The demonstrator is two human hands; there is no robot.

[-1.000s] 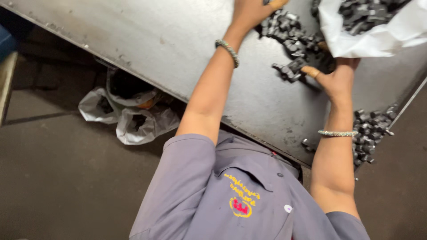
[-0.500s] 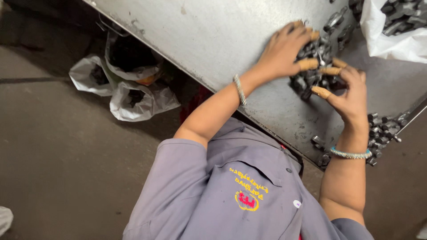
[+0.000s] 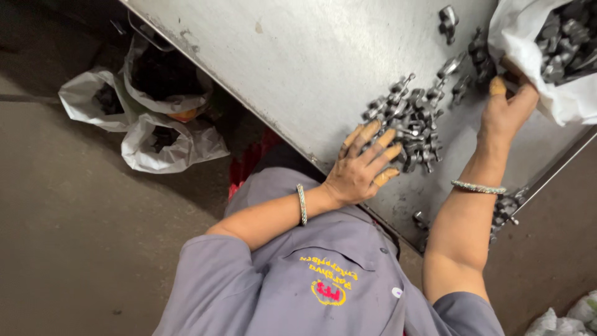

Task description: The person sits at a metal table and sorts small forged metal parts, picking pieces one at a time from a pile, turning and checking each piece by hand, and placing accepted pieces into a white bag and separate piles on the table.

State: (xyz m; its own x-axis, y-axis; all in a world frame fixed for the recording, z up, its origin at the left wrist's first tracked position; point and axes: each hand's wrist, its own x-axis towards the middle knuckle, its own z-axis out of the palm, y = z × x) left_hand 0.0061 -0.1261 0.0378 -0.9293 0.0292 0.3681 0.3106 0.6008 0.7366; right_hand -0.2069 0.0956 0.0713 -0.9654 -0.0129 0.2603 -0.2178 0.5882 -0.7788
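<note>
A pile of small grey metal parts lies on the steel table. My left hand lies flat against the near side of the pile, fingers spread, orange tape on the fingertips, holding nothing. My right hand is up at the lower rim of a white bag full of the same parts. Its taped thumb presses on the rim and its fingers are tucked out of sight under the bag. Both wrists wear a metal bangle.
A few loose parts lie farther along the table and more sit by its right edge. On the floor to the left stand white plastic bags holding dark pieces. More white bags show at the bottom right corner.
Both hands were together on the pile half a second ago. My right hand has moved up to the white bag; my left hand has drawn back to the pile's near side.
</note>
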